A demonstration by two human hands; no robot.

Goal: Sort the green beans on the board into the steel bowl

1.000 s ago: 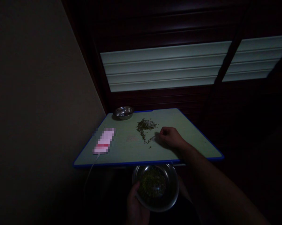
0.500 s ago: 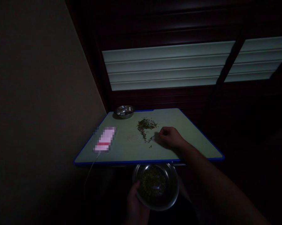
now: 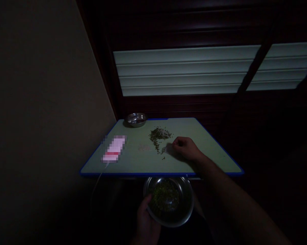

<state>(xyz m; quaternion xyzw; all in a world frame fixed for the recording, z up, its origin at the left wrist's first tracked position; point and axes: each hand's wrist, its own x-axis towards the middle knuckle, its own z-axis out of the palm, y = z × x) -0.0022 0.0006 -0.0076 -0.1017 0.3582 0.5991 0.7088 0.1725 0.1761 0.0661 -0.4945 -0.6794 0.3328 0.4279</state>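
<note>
Below the table's front edge, my left hand (image 3: 146, 217) grips the side of a steel bowl (image 3: 186, 211), thumb over the rim. Small green beans or grains (image 3: 166, 195) lie in that bowl. My right hand (image 3: 186, 147) rests low over the right half of the tabletop, fingers closed in a pinch. A small pale, thin piece (image 3: 168, 148) sticks out from its fingertips towards the loose grains; its kind is too dim to make out. Left of this hand, a pile of greenish-brown grains (image 3: 158, 133) spreads on the table, with a trail of them running towards me.
The light green table (image 3: 206, 160) has a blue rim. A smaller steel bowl (image 3: 136, 120) stands at the back left corner. A blurred-out phone (image 3: 115, 148) with a white cable (image 3: 99, 177) lies at the left. Whitish bits (image 3: 144, 147) lie mid-table. A wall and dark panelling stand close behind.
The view has shifted slightly. My right hand and the pale piece stay almost in place beside the grain trail; my left hand still holds the bowl.
</note>
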